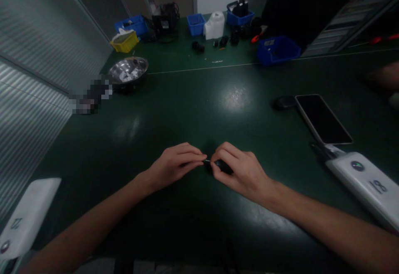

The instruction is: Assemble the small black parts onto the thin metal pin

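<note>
Over the middle of the green table, my left hand (179, 160) is closed in a pinch, thumb against fingertips. Facing it, my right hand (238, 167) is pinched too, its fingers curled. Between the two sets of fingertips shows a small thin piece (207, 161), dark with a light glint, too small to name. Both hands seem to hold it, one at each end. Under the curled fingers of my right hand a dark rounded shape (223, 167) shows in part; whether it is held or lies on the table I cannot tell.
On the right lie a phone (324, 118), a black mouse-like object (284, 103) and a white power bank (368, 182). Another white power bank (29, 216) is at left. A metal bowl (141, 67) and blue bins (277, 52) stand farther back. Another person's arm (385, 77) enters at right.
</note>
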`<state>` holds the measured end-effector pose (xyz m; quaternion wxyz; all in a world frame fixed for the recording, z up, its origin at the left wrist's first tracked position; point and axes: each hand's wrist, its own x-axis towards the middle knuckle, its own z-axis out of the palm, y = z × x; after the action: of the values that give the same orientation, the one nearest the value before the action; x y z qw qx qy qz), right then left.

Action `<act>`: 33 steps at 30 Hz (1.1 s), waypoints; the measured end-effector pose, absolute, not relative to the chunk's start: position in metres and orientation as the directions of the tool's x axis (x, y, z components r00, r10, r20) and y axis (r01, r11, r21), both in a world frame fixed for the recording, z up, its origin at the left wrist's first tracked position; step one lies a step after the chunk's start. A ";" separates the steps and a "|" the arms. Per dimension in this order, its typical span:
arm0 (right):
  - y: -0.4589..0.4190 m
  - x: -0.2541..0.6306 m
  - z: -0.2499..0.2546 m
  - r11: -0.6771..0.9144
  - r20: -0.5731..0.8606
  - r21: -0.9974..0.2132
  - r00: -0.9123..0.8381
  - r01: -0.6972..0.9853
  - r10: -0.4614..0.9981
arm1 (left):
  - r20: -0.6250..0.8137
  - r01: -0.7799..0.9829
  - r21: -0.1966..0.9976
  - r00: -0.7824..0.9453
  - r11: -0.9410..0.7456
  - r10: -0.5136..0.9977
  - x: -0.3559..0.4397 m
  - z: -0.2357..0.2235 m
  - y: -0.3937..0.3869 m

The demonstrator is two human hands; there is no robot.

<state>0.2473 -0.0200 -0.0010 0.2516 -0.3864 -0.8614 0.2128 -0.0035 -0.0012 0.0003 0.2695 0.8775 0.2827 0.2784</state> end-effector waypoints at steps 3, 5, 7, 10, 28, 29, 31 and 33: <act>-0.020 0.247 0.001 0.591 0.272 -0.567 -0.547 0.573 0.792 | 0.331 0.390 0.590 0.682 -0.707 0.652 -0.005 0.003 -0.001; -0.020 0.247 0.002 0.574 0.264 -0.566 -0.530 0.591 0.806 | 0.315 0.433 0.544 0.688 -0.718 0.654 -0.006 0.004 -0.001; -0.019 0.246 0.002 0.551 0.254 -0.560 -0.505 0.618 0.825 | 0.288 0.481 0.478 0.705 -0.735 0.648 -0.008 0.004 0.000; -0.019 0.246 0.001 0.528 0.231 -0.516 -0.484 0.675 0.844 | 0.237 0.535 0.364 0.739 -0.763 0.631 -0.011 0.002 0.000; -0.020 0.245 0.001 0.459 0.196 -0.441 -0.416 0.771 0.888 | 0.157 0.499 0.407 0.786 -0.765 0.597 -0.016 0.002 0.004; -0.020 0.246 0.001 0.458 0.197 -0.444 -0.414 0.770 0.889 | 0.162 0.506 0.384 0.787 -0.772 0.596 -0.016 0.001 0.004; -0.020 0.246 0.001 0.463 0.200 -0.454 -0.420 0.761 0.885 | 0.185 0.532 0.352 0.767 -0.770 0.614 -0.022 0.001 0.008; -0.020 0.247 0.001 0.471 0.204 -0.465 -0.427 0.750 0.881 | 0.202 0.593 0.352 0.707 -0.724 0.678 -0.038 0.001 0.017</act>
<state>0.2469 -0.0202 0.0010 0.2135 -0.4908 -0.8307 0.1535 -0.0379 0.0175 0.0015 0.1318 0.9144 0.3476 0.1603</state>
